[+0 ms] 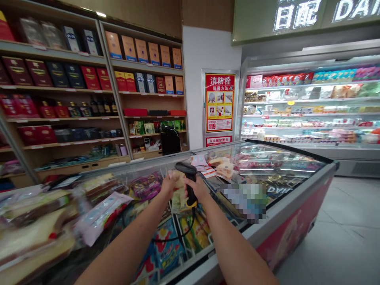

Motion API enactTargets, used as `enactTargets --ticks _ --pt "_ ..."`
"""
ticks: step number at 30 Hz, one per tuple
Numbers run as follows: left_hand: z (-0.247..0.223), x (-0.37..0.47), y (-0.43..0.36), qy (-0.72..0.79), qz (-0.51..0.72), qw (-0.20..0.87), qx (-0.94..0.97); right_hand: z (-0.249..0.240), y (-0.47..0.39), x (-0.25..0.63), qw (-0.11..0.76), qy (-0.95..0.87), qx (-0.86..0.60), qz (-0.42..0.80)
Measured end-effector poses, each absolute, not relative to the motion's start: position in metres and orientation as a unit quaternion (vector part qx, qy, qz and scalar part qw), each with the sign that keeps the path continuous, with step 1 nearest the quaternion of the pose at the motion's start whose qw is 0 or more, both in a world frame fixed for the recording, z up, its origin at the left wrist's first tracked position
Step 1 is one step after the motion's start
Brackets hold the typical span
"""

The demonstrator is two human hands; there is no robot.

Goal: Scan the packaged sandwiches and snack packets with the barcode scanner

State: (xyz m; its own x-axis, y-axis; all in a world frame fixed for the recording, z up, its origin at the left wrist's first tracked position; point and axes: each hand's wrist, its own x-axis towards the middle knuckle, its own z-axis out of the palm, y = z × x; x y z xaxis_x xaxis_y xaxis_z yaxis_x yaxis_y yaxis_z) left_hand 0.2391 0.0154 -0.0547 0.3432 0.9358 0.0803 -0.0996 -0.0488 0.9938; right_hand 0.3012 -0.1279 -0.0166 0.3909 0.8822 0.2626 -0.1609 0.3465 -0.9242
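Note:
My right hand (198, 189) grips a black handheld barcode scanner (190, 171) by its handle, its head pointing up and left. A dark cable (175, 238) loops down from the handle and across to the left. Close beside it, my left hand (168, 184) pinches a pale, clear-wrapped food package (178, 180), partly hidden behind the scanner. Both hands are over a chest freezer (297, 221), whose uncovered section shows blue packets (169, 241) and yellow packets (197, 233) in wire baskets.
Wrapped sandwiches and bread (35, 221) lie piled at the left, with a pink-and-white packet (101, 217) beside them. More wrapped bread (224, 168) rests on the freezer's glass lid. Shelves of boxes (142, 51) stand behind, and a lit refrigerated display (311, 107) is at the right.

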Motion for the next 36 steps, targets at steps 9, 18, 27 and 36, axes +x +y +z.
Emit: enactTargets --ticks 9,18,27,36 --pt "-0.058 0.185 0.035 0.379 0.576 0.51 0.514 -0.03 -0.124 0.307 0.689 -0.356 -0.513 0.368" --pt "-0.064 0.191 0.034 0.364 0.566 0.511 0.535 -0.033 -0.127 0.306 0.626 -0.407 -0.547 0.38" --pt "-0.065 0.193 0.032 0.366 0.56 0.505 0.545 -0.038 -0.124 0.309 0.621 -0.39 -0.559 0.387" --pt "-0.066 0.192 0.029 0.379 0.553 0.497 0.551 -0.039 -0.125 0.305 0.633 -0.376 -0.544 0.403"
